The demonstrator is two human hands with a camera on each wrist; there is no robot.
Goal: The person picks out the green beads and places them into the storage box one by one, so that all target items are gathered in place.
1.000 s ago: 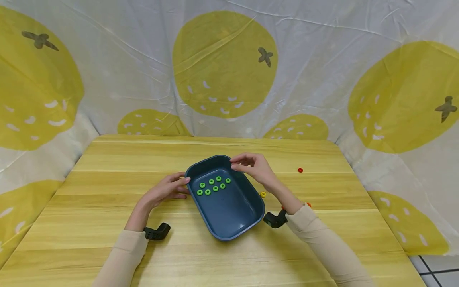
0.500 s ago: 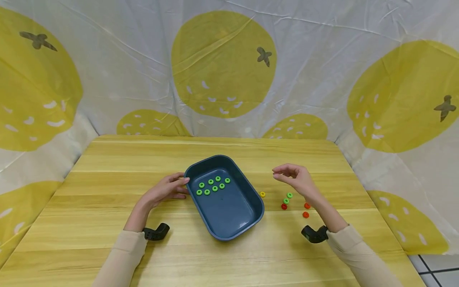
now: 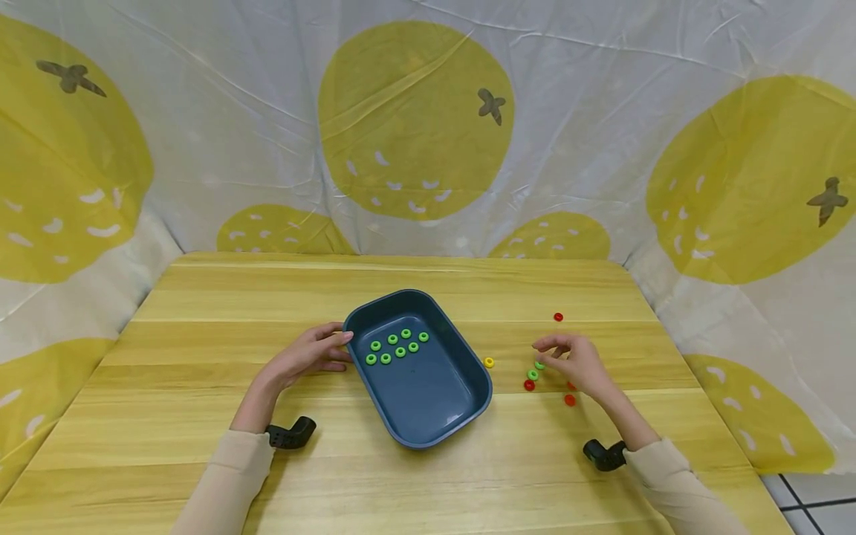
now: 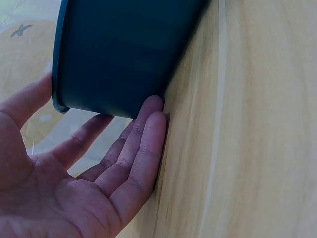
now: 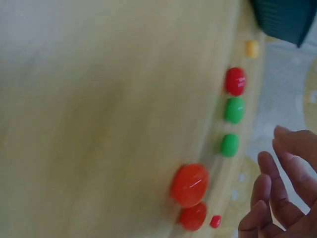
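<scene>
My left hand (image 3: 304,353) holds the far-left corner of a dark blue plastic basin (image 3: 428,401). Its thumb lies over the rim; in the left wrist view the other fingers (image 4: 141,153) rest along the basin's outer wall and base. Several green rings (image 3: 400,351) lie in two rows inside the basin. On the right, my right hand (image 3: 578,364) hovers just over two loose green rings (image 3: 533,375), thumb and fingers apart with nothing between them. A red ring (image 3: 530,386) lies beside the green pair.
A yellow ring (image 3: 490,362) lies by the basin's right side. Orange-red rings (image 3: 570,400) sit near my right wrist, one partly hidden by it. Farther back is another red ring (image 3: 558,317). A fruit-patterned curtain (image 3: 417,119) hangs behind the wooden table (image 3: 374,490).
My right hand has moved from the basin's far rim out to the right, then down over the loose green rings. My left hand and the basin have stayed put.
</scene>
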